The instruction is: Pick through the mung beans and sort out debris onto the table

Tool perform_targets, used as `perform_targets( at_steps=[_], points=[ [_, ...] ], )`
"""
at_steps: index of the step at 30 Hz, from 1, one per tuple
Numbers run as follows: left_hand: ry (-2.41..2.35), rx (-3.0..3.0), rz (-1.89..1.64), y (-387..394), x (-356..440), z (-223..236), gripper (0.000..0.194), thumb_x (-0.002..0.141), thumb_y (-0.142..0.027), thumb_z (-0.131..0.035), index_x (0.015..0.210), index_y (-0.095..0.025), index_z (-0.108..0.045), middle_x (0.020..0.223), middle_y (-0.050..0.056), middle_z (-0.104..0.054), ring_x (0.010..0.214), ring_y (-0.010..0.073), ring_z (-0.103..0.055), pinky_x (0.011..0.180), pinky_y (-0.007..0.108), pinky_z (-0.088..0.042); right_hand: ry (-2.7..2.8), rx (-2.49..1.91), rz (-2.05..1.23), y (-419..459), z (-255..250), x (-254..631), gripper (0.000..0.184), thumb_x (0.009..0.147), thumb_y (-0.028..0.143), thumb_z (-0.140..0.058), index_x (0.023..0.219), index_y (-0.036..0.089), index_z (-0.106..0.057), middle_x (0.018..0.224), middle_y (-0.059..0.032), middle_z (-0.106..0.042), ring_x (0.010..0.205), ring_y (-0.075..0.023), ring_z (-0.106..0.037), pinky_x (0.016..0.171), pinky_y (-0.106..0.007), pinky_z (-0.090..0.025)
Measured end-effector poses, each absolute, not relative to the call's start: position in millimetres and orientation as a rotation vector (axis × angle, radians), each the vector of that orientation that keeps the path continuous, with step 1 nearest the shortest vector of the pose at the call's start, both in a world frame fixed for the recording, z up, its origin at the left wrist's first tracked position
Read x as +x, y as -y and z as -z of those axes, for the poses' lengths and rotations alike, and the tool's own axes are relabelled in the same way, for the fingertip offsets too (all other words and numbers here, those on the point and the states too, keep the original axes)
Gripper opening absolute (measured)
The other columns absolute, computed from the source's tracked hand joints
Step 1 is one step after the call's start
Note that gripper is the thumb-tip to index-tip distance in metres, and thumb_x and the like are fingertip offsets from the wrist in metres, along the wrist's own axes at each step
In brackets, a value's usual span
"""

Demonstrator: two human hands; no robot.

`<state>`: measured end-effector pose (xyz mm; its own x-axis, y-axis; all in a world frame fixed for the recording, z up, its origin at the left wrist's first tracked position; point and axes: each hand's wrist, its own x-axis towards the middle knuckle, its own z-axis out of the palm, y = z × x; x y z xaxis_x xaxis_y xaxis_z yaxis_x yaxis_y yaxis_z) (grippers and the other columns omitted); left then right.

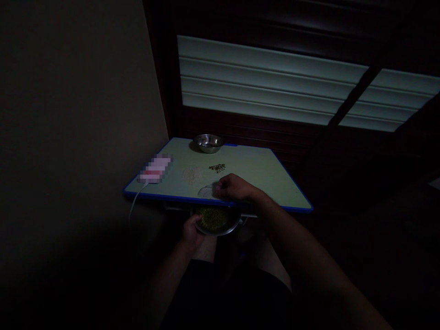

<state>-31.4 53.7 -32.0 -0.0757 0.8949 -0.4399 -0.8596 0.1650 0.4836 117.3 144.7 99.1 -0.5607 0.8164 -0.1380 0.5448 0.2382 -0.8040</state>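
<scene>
Under the front edge of the table, my left hand (193, 230) grips the rim of a metal bowl (224, 232), thumb over the edge. Small green grains (213, 219), which look like mung beans, lie in this bowl. My right hand (233, 187) is over the table near its front edge, fingers curled in. By its fingertips is a clear, thin-outlined thing (205, 191) whose kind I cannot make out; whether the fingers hold it is unclear. Ahead of this hand lie a patch of pale grains (192, 174) and a small heap of dark brown bits (217, 167).
A second metal bowl (208, 144) stands at the table's back edge. On the left lies a blurred pink phone-like thing (155, 168) with a white cable (134, 201) hanging off the blue-edged table (254, 169). A wall and dark slatted panels enclose the dim room.
</scene>
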Motion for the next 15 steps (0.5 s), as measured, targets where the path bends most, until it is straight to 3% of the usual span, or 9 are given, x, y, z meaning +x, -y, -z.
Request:
perform_targets(
  at_steps=[10, 15],
  points=[
    [-0.78, 0.07, -1.443, -54.7, -32.3, 33.9, 0.039, 0.062, -0.013, -0.058, 0.098, -0.013, -0.073, 0.08, 0.009, -0.076, 0.085, 0.0288, -0.072, 0.086, 0.047, -0.056, 2.059, -1.166, -1.355, -151.8, -101.7, 122.7, 0.015, 0.065, 0.027, -0.068, 0.072, 0.016, -0.06, 0.057, 0.0036, -0.057, 0.052, -0.0083, -0.049, 0.052, -0.02, -0.037],
    [-0.801, 0.097, -1.448, -54.2, -33.0, 33.2, 0.033, 0.064, -0.013, -0.058, 0.093, -0.012, -0.073, 0.079, 0.01, -0.076, 0.082, 0.0282, -0.072, 0.085, 0.046, -0.057, 1.676, -1.284, -0.972, -184.2, -90.9, 132.8, 0.01, 0.066, 0.023, -0.061, 0.067, 0.018, -0.053, 0.061, 0.001, -0.059, 0.058, -0.0106, -0.052, 0.057, -0.022, -0.04]
  ],
)
